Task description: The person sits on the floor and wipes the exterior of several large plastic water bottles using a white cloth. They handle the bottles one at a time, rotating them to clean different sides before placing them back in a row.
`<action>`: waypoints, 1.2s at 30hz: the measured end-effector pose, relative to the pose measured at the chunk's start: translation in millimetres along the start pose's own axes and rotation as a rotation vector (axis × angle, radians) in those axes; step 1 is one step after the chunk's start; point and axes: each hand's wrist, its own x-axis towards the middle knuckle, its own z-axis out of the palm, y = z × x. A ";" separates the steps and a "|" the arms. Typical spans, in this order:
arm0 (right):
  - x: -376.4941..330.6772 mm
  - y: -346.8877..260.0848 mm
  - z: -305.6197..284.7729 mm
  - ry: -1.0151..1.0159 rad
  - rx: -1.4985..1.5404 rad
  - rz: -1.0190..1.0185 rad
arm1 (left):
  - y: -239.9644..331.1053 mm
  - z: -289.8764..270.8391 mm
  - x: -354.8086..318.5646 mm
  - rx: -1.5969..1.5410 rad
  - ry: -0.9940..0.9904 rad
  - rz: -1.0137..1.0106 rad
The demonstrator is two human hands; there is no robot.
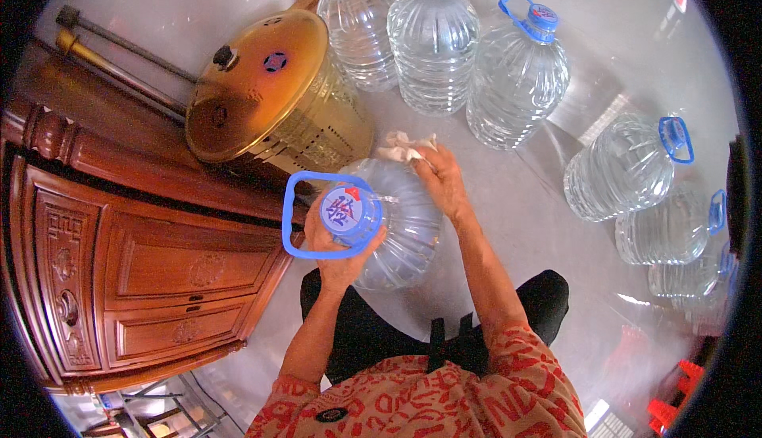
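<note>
A large clear plastic water bottle [405, 243] with a blue cap and a blue carrying handle [288, 214] stands between my knees. My left hand [343, 259] wraps round its neck just below the cap. In my right hand [441, 181] is a crumpled whitish cloth [406, 147], pressed against the far right side of the bottle. The fingertips of my right hand are partly covered by the cloth. The bottle's lower part is hidden beneath its shoulder.
Three similar water bottles [433, 53] line the far wall, and several more [619, 169] stand along the right. A golden lidded bin [317, 112] is at far left, beside a carved wooden cabinet [190, 255]. Something red [677, 398] shows at lower right.
</note>
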 end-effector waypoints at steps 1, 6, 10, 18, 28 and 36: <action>-8.1 -11.7 -5.9 0.024 -0.063 -0.048 | -4.1 1.3 0.0 -0.026 0.007 0.001; -59.2 -75.6 -29.1 0.075 -0.264 -0.211 | 0.8 4.1 2.5 -0.066 0.022 -0.012; -89.2 -104.0 -26.1 0.034 -0.277 -0.268 | -2.7 2.0 5.0 0.037 0.025 0.022; -52.6 -83.3 -6.6 0.118 -0.288 -0.158 | 1.6 3.5 11.0 0.015 0.002 0.018; 11.5 1.7 -3.7 0.028 -0.219 0.208 | -10.2 6.2 6.0 -0.019 -0.014 -0.029; -36.0 -2.8 -10.8 0.130 0.334 0.400 | -1.7 6.1 4.9 -0.142 0.044 -0.118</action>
